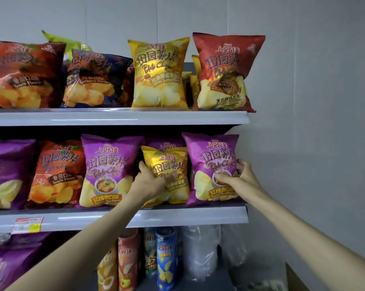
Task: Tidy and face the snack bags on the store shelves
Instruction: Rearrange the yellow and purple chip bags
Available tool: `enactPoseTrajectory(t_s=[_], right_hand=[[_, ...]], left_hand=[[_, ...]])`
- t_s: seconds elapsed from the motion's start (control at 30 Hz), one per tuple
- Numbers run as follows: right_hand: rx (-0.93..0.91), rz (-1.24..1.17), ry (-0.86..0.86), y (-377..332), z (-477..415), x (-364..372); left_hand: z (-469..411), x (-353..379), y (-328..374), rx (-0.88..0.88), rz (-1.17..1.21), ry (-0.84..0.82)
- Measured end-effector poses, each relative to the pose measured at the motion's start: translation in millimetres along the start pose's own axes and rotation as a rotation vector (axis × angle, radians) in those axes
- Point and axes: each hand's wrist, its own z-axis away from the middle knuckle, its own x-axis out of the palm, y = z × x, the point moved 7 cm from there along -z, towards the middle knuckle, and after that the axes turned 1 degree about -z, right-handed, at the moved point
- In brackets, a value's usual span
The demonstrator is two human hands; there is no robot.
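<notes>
Yellow honey-butter chip bag (169, 164) stands on the middle shelf (177, 217), pinched by the left hand (150, 179), thumb in front and fingers behind its left edge, probably to square it. The right hand (240, 177) likewise pinches the neighbouring purple bag (211, 162), steadying it.

View: one wide-angle head camera, standing near the middle shelf (177, 217).
Facing: forward, about level with the middle shelf's front, slightly toward its right end.
Coverage: the upper shelf (114, 118) above it, tube cans (164, 259) below it, the grey wall (314, 143) to its right.
</notes>
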Motion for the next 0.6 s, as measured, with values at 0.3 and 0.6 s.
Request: enactPoseTrajectory(t_s=[0.3,0.6], right_hand=[[0.024,-0.222,-0.176,15,-20,7],[-0.003,-0.383,-0.054,34,-24,-17]], left_hand=[[-8,10,0,0.033,0.298,0.052],[14,12,8,0.27,0.476,0.186]])
